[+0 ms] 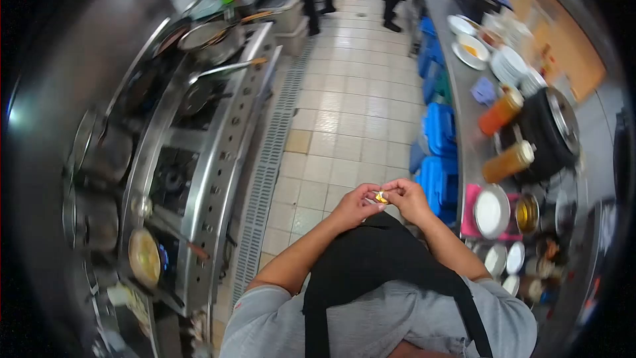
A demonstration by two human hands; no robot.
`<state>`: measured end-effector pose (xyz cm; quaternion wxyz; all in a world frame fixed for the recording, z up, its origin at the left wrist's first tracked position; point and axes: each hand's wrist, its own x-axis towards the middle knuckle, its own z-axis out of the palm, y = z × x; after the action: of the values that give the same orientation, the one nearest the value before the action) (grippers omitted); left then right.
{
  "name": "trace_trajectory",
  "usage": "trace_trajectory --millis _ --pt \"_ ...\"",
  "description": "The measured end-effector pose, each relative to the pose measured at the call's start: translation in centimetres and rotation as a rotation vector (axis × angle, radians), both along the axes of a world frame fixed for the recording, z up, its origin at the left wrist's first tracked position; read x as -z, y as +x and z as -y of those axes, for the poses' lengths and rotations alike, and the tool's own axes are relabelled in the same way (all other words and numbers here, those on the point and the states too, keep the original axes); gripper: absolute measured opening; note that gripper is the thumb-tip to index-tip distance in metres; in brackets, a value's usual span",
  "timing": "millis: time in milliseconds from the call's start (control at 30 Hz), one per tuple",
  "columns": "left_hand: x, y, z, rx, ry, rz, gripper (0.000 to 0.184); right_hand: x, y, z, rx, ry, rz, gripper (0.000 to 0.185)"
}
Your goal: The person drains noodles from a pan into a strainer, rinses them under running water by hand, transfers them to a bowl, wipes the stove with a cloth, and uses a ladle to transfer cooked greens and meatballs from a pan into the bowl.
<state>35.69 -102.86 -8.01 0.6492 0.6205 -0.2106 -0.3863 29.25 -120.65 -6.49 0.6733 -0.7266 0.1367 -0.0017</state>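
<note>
Fingertips of the left hand (356, 208) and the right hand (408, 201) meet in front of the black apron (381, 252), both closed on a small yellow-and-white item (380, 197). What it is cannot be told, since fingers cover much of it. It sits high over the tiled floor (318, 182), with nothing beneath to catch it; a loosened pinch or damp skin could let it slip, and squeezing too hard could crush or tear it. To the left, a pan (144, 256) stands at a lit burner with a blue flame (163, 258) beside it, so its contents could scorch while both hands are busy. Nearby, a long-handled utensil (173, 227) juts across the stove's (222, 179) front edge, where a passing arm could knock it.
</note>
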Motion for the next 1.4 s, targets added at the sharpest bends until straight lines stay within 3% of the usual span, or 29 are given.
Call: trace_trajectory --millis 67,267,367,667,867,933,1033,1133,1267,1400 --pt "-0.3 0.3 -0.9 -0.105 0.030 -0.003 0.031 -0.2 2.0 -0.7 -0.123 0.052 -0.021 0.014" --pt "1.3 -1.1 -3.5 -0.541 -0.162 -0.199 0.019 0.6 6.6 -2.8 -0.454 0.200 -0.133 0.013" --pt "2.0 -3.1 -4.0 -0.796 -0.191 -0.212 0.018 0.7 8.6 -3.9 -0.636 0.210 -0.164 0.013" --pt "1.6 -10.5 -2.9 -1.231 -0.219 -0.300 0.012 1.3 8.6 -6.7 -1.054 0.256 -0.266 0.021" --pt "0.6 -14.8 -3.6 -1.296 -0.298 -0.276 0.013 0.2 5.7 -8.2 -1.149 0.245 -0.250 0.021" --pt "0.7 -16.0 -4.4 -1.294 -0.272 -0.229 0.015 -0.7 4.2 -9.5 -1.241 0.010 0.021 0.019" --pt "1.0 -18.4 -5.6 -1.367 -0.220 -0.132 0.020 -1.1 1.6 -11.9 -1.299 -0.040 0.136 0.018" --pt "0.7 -21.3 -7.2 -1.469 -0.290 -0.131 0.020 -1.6 -1.2 -14.0 -1.291 0.105 -0.035 0.018" --pt "0.6 -25.8 -9.6 -1.533 -0.295 -0.111 0.014 -1.1 -4.5 -16.6 -1.266 0.155 -0.057 0.018" --pt "0.0 -28.8 -11.3 -1.568 -0.297 -0.082 0.011 -1.8 -7.1 -18.7 -1.356 0.083 -0.094 0.018"
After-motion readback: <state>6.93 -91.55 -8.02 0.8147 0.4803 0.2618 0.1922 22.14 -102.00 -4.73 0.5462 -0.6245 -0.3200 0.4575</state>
